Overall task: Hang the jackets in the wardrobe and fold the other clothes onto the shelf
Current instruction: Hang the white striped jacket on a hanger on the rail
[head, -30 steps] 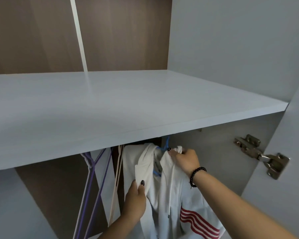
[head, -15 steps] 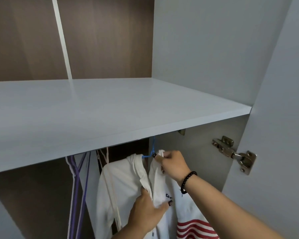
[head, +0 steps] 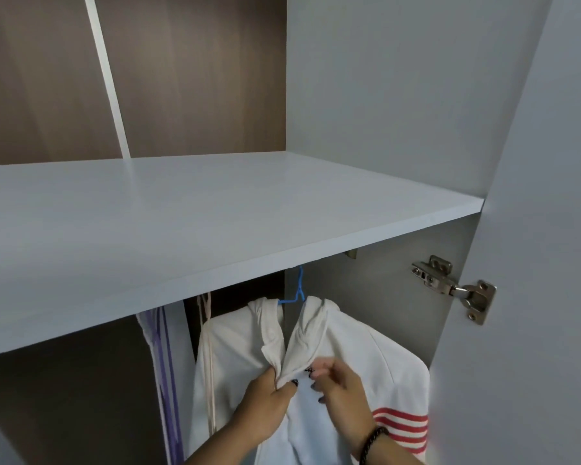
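Head view, lower centre of frame: white jacket [head: 346, 357] hangs on blue hanger [head: 296, 293], hook going up behind front edge of the shelf [head: 215, 209]; rail itself hidden. L hand [head: 270, 402] pinches both front edges of the collar together, prob. to close the opening so it sits square on the hanger. R hand [head: 341, 387] just beside, fingers loosely curled at the cloth; whether they hold any, can't tell. Purple hangers [head: 163, 357] lower left. Door hinge [head: 457, 286] right.
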The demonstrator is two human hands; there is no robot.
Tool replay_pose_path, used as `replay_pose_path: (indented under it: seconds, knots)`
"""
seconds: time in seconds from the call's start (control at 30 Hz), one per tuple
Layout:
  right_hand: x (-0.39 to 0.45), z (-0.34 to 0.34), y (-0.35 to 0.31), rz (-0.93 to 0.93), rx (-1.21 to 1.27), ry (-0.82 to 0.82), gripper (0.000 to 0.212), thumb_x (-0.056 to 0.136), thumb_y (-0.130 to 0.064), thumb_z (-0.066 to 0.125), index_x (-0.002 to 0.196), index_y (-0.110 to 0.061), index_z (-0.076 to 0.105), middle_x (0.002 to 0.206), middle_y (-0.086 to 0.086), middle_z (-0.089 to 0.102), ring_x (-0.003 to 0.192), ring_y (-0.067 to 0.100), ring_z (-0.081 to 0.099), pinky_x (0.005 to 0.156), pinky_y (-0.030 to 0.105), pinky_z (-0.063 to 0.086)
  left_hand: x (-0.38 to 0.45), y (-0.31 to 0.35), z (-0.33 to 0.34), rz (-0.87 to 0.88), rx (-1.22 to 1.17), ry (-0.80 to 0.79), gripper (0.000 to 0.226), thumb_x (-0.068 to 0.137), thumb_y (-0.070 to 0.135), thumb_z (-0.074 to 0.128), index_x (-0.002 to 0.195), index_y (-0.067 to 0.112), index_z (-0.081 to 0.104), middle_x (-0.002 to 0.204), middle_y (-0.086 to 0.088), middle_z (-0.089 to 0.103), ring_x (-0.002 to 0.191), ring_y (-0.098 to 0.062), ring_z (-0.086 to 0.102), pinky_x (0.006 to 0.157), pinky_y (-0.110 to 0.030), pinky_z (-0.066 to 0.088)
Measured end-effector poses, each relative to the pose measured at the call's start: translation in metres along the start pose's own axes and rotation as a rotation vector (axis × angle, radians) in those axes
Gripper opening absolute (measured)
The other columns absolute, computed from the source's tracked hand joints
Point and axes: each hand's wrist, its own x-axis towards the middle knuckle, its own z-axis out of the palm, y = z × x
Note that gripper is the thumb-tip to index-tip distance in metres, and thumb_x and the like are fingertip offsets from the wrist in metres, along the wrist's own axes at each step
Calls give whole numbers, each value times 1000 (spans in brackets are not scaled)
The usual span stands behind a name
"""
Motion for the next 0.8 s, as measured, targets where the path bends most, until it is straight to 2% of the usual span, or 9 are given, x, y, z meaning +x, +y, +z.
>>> replay_pose_path:
  seconds: [0.07, 0.13, 0.23, 0.33, 0.4, 0.47, 0.57, 0.67, 0.8]
  knots:
    - [-12, 9, 24, 69, -38, -93, 33, 75, 6, 59, 97, -17, 63, 98, 4, 62, 82, 14, 57, 75, 28, 51, -1, -1, -2, -11, -54, 22, 14, 89, 23, 60, 100, 31, 65, 98, 15, 72, 94, -1, 65, 88, -23, 50]
    - [-23, 20, 40, 96, -150, -291, 51, 71, -4, 69, 113, -25, 51, 118, 0, 52, 98, 7, 53, 82, 21, 49, -4, 0, -3, -14, -122, 18, 12, 90, 20, 62, 100, 22, 67, 97, 9, 74, 96, -8, 67, 92, -30, 51]
    - [-35, 38, 49, 110, -243, -393, 67, 71, -26, 77, 120, -36, 32, 113, -24, 44, 96, -17, 44, 72, 0, 38, -13, 3, -8, -28, -228, -4, 13, 90, 16, 63, 102, 15, 69, 100, -2, 75, 100, -17, 67, 97, -37, 49]
    - [-41, 46, 60, 97, -402, -320, 59, 69, -48, 73, 117, -32, 43, 98, -23, 51, 81, -10, 48, 63, 5, 37, -23, 4, -12, -54, -339, -27, 16, 91, 20, 64, 105, 17, 71, 104, -1, 74, 103, -16, 67, 97, -34, 49]
    - [-46, 49, 70, 107, -507, -320, 44, 77, -52, 64, 112, -29, 51, 100, -19, 58, 86, 0, 54, 64, 8, 37, -29, 3, -13, -69, -379, -36, 17, 90, 24, 65, 106, 21, 71, 103, 6, 75, 100, -8, 68, 94, -28, 50]
    - [-52, 53, 81, 72, -535, -310, 27, 85, -47, 57, 105, -28, 58, 99, -14, 65, 91, 6, 59, 67, 10, 38, -34, 1, -12, -70, -411, -23, 17, 91, 24, 64, 107, 22, 70, 103, 9, 74, 100, -5, 67, 91, -23, 49]
    - [-64, 56, 84, 10, -498, -310, 6, 89, -37, 54, 85, -33, 55, 81, -16, 64, 74, -3, 56, 62, 7, 40, -42, -1, -9, -101, -486, 21, 19, 91, 19, 64, 109, 17, 70, 104, 4, 75, 103, -11, 67, 93, -27, 49]
    - [-76, 51, 83, -36, -432, -345, 14, 91, -27, 56, 79, -35, 54, 76, -17, 63, 71, -1, 56, 62, 8, 40, -56, -5, -7, -141, -536, 43, 20, 92, 18, 63, 111, 13, 67, 106, -5, 74, 104, -22, 67, 94, -35, 51]
    - [-91, 33, 76, -42, -280, -349, 12, 91, -21, 60, 92, -31, 66, 92, -13, 72, 88, -1, 64, 75, 13, 48, -86, -23, 0, -233, -637, 109, 23, 94, 26, 61, 109, 11, 67, 106, -11, 73, 100, -24, 68, 95, -38, 51]
